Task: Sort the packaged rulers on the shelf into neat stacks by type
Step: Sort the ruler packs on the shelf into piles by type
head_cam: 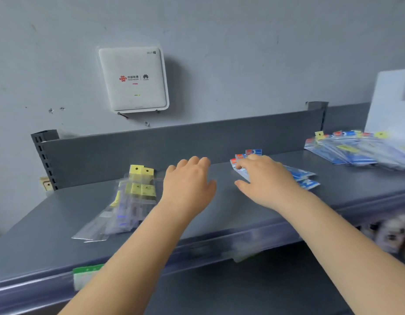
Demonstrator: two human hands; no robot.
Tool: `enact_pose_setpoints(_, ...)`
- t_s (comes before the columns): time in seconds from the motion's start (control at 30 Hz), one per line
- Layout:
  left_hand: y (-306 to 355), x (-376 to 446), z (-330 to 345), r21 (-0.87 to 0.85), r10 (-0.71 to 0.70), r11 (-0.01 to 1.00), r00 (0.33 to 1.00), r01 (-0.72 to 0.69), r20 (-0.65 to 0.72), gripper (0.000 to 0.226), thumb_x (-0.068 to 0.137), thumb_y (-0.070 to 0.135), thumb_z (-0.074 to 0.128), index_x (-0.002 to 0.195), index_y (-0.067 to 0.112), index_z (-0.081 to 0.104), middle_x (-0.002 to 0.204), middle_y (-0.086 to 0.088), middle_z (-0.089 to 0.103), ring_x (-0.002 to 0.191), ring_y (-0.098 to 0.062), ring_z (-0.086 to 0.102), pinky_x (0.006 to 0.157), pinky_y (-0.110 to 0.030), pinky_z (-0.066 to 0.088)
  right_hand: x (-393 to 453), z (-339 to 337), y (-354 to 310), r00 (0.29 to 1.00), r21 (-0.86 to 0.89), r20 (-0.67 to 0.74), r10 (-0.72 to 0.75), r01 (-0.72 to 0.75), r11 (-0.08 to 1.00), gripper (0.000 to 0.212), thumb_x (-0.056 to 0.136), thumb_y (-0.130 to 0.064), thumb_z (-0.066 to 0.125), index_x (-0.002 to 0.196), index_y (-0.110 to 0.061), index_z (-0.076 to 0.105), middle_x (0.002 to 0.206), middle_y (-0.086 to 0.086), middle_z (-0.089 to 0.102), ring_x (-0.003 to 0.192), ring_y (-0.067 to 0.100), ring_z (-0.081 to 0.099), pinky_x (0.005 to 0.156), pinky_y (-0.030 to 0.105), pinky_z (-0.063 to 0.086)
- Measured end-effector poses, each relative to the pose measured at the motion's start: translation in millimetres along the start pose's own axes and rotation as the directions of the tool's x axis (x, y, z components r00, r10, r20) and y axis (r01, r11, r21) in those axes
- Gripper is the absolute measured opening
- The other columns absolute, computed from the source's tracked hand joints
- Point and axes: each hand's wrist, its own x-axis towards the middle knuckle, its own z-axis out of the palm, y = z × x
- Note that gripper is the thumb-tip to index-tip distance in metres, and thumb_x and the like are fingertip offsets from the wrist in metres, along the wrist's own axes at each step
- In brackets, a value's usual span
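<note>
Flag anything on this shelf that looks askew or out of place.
The mixed heap at far right is fanned out, yellow-tagged packs among blue ones. The yellow-tagged pile splays at its lower end. The blue pile under the right hand is also uneven.

Two bare forearms, no sleeves.
The left hand point(189, 183) and right hand point(265, 180) wear no rings, watch or gloves.

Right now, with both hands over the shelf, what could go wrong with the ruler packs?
1. The right hand lies on the blue packs, which are fanned out; pushing may spread them further.
2. The yellow-tagged packs lie loose, with clear ends pointing toward the shelf front edge; the left hand beside them could knock them off.
3. The unsorted pile at the far right mixes both types, so packs may be missed.
</note>
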Motion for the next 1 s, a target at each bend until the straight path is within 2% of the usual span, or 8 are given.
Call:
enact_pose_setpoints(0.13, 73, 19, 13, -0.002, 0.074, 0.997, 0.997, -0.074, 0.007, 0.037, 0.093, 0.035, 0.043, 0.126, 0.018, 0.046, 0.119, 0.002, 0.054, 0.109, -0.023, 0.05, 0.088, -0.031, 0.034, -15, -14, 63, 0.999, -0.133, 0.021, 0.042, -0.039, 0.99, 0.035, 0.091, -0.035, 0.047, 0.123, -0.019, 0.05, 0.123, 0.001, 0.049, 0.115, 0.025, 0.045, 0.088, 0.036, 0.038)
enact_pose_setpoints(0.3, 164, 41, 32, -0.009, 0.152, 0.988, 0.988, -0.152, 0.028, 0.039, 0.094, 0.036, 0.042, 0.128, 0.017, 0.045, 0.125, 0.001, 0.053, 0.116, -0.023, 0.048, 0.094, -0.033, 0.035, -37, -32, 147, 0.996, -0.189, 0.034, 0.081, -0.073, 0.979, 0.035, 0.093, -0.032, 0.046, 0.125, -0.019, 0.047, 0.124, 0.001, 0.049, 0.117, 0.024, 0.044, 0.088, 0.036, 0.038)
enact_pose_setpoints(0.47, 246, 61, 47, -0.006, 0.171, 0.985, 0.983, -0.171, 0.063, 0.034, 0.093, 0.037, 0.042, 0.119, 0.016, 0.045, 0.119, 0.0, 0.055, 0.112, -0.025, 0.049, 0.089, -0.035, 0.035, -57, -49, 228, 0.986, -0.236, 0.058, 0.155, -0.138, 0.962, 0.038, 0.092, -0.034, 0.047, 0.126, -0.017, 0.046, 0.126, 0.003, 0.047, 0.12, 0.026, 0.042, 0.09, 0.039, 0.038)
enact_pose_setpoints(0.53, 274, 69, 53, -0.006, 0.192, 0.981, 0.979, -0.192, 0.072, 0.036, 0.093, 0.038, 0.042, 0.122, 0.016, 0.045, 0.119, 0.0, 0.055, 0.112, -0.025, 0.049, 0.09, -0.035, 0.035, -64, -56, 257, 0.981, -0.246, 0.069, 0.182, -0.16, 0.956, 0.038, 0.092, -0.034, 0.047, 0.126, -0.017, 0.046, 0.127, 0.003, 0.047, 0.12, 0.026, 0.042, 0.089, 0.039, 0.038)
enact_pose_setpoints(0.9, 375, 122, 89, 0.016, 0.315, 0.947, 0.937, -0.321, 0.153, 0.046, 0.095, 0.043, 0.039, 0.133, 0.017, 0.04, 0.127, -0.001, 0.052, 0.118, -0.025, 0.046, 0.094, -0.036, 0.035, -78, -67, 387, 0.946, -0.226, 0.079, 0.315, -0.291, 0.93, 0.041, 0.092, -0.038, 0.045, 0.128, -0.018, 0.046, 0.128, 0.003, 0.048, 0.119, 0.026, 0.043, 0.094, 0.04, 0.041)
enact_pose_setpoints(1.0, 393, 141, 97, -0.047, 0.317, 0.948, 0.928, -0.314, 0.198, 0.048, 0.095, 0.048, 0.038, 0.131, 0.018, 0.043, 0.127, -0.002, 0.053, 0.119, -0.026, 0.046, 0.095, -0.038, 0.036, -74, -64, 417, 0.933, -0.185, 0.072, 0.352, -0.334, 0.924, 0.039, 0.092, -0.037, 0.045, 0.125, -0.016, 0.048, 0.125, 0.004, 0.05, 0.116, 0.027, 0.046, 0.091, 0.039, 0.044)
